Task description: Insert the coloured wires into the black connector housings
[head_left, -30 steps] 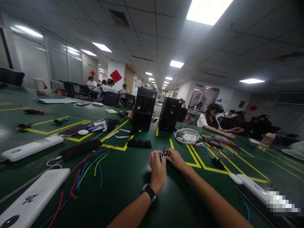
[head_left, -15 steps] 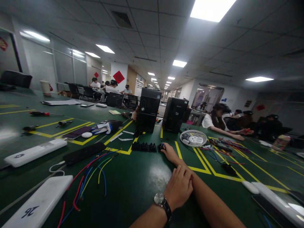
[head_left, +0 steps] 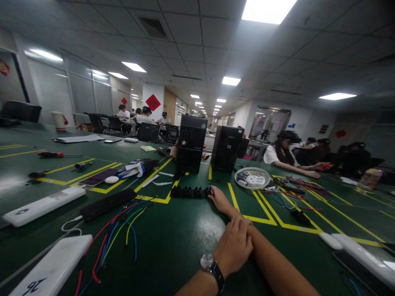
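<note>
Out ahead, my right hand [head_left: 219, 200] is closed, its fingertips around a small black block at the right end of a row of black plastic blocks [head_left: 187, 192]. The held piece is mostly hidden by the fingers, and a small blue bit shows above them. It touches or nearly touches the row; which, I cannot tell. My left hand [head_left: 235, 243], with a watch [head_left: 211, 267] on its wrist, lies across my right forearm. Its fingers are slightly bent over the arm and hold no object.
Two black computer towers [head_left: 192, 144] stand behind the row. A white round basket [head_left: 252, 178] and tangled wires [head_left: 304, 186] lie to the right. Loose coloured wires [head_left: 119, 226], white power banks [head_left: 46, 205] and a screwdriver [head_left: 51, 154] are on the left. A co-worker [head_left: 284, 154] sits at right.
Both hands were together over the table. The right hand has moved forward to the row's end with its block; the left has drawn back onto the right forearm.
</note>
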Demonstrator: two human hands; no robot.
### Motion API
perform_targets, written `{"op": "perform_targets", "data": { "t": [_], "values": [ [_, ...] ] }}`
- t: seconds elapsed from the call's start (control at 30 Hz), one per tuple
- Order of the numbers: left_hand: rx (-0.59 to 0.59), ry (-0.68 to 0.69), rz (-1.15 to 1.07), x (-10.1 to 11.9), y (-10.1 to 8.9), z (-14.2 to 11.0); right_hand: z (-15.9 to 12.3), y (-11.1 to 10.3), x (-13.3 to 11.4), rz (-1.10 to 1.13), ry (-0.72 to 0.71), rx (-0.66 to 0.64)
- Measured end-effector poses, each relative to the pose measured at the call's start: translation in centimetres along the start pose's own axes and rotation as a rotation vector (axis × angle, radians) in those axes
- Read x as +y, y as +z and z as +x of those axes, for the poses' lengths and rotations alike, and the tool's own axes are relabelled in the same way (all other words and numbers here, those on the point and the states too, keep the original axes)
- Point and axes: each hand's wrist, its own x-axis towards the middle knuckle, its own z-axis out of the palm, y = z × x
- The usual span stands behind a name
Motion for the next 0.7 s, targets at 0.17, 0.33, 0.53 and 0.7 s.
{"op": "perform_targets", "data": {
  "t": [0.17, 0.33, 0.53, 0.7],
  "values": [
    [-0.016, -0.007, -0.007, 0.01, -0.06, 0.03, 0.07, 0.30, 0.32, 0.008, -0.014, -0.001],
    [-0.036, -0.013, 0.004, -0.02, -0.04, 0.09, 0.24, 0.62, 0.72, 0.006, -0.016, -0.002],
    [-0.035, -0.018, -0.005, 0.07, -0.16, 0.06, 0.41, 0.81, 0.94, 0.002, -0.012, 0.006],
    [-0.042, -0.008, 0.002, 0.10, -0.36, 0.11, 0.21, 0.39, 0.15, -0.011, -0.020, 0.010]
  ]
}}
